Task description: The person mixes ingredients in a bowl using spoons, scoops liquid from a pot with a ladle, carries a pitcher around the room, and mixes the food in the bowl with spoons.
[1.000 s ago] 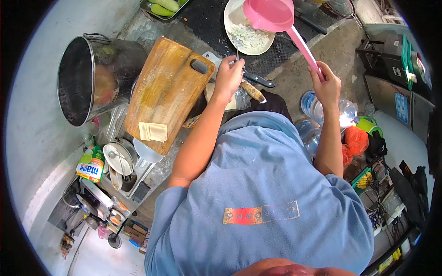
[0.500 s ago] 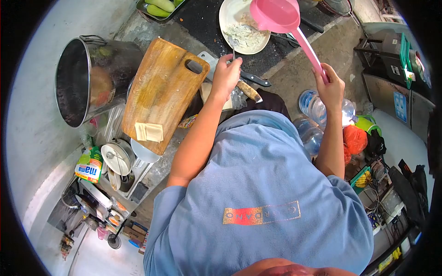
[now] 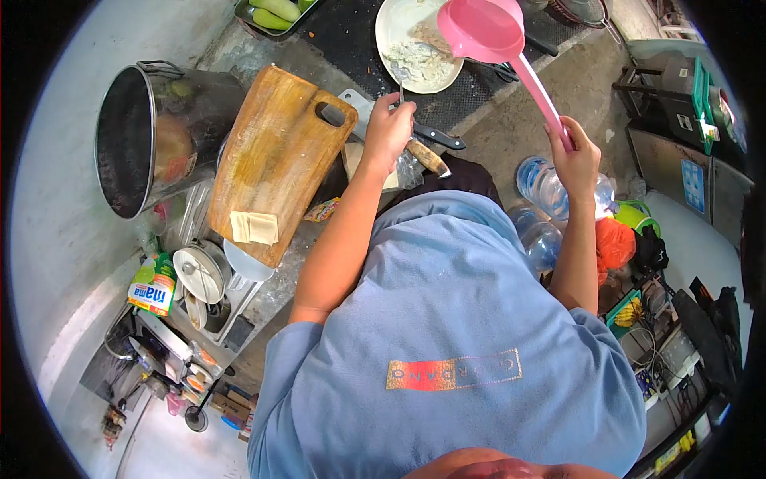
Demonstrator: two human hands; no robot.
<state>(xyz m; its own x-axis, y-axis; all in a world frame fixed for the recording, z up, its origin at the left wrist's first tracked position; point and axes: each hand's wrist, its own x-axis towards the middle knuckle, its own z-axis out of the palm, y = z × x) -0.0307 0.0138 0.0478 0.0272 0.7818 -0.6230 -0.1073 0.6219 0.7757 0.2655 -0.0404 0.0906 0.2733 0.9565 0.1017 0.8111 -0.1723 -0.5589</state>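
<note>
Gripping utensil (image 3: 401, 93) in left hand (image 3: 388, 132), reaching into white mix (image 3: 420, 66) on plate (image 3: 392, 25); grasping dipper (image 3: 481, 33) by handle (image 3: 544, 100) in right hand (image 3: 576, 156), overlapping plate at right. Probably best keeping dipper level, utensil low inside plate.

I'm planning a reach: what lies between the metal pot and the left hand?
In the head view, the wooden cutting board, then, nearer the left hand, part of a pale, unclear item.

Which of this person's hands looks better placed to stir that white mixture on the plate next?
Probably the left hand: it grips a thin utensil reaching to the white mixture on the plate. The right hand is farther away, holding the pink dipper by its handle.
</note>
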